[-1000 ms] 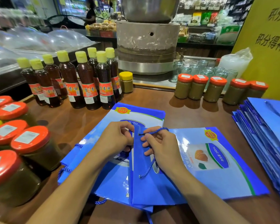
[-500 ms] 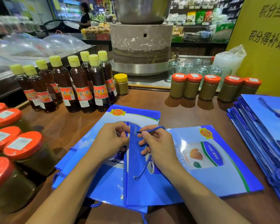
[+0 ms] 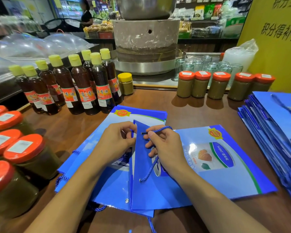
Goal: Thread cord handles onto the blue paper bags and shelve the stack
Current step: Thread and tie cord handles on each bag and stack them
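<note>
On the worktop [image 3: 183, 111] left hand [image 3: 114, 142] grips the bag [image 3: 139, 165] flap, fingers [image 3: 151, 134] of right hand [image 3: 166, 148] pinch the cord [image 3: 161, 129] tip

Wood table [image 3: 183, 111]: blue bags [image 3: 225, 179], bag stack [image 3: 275, 118] rt, oil btls [image 3: 84, 88], jars [image 3: 200, 84].

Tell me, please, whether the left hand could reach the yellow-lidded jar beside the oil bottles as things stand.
Probably yes, once it lets go: the left hand grips the blue bag's flap, but only bare table lies between it and the yellow-lidded jar.
</note>
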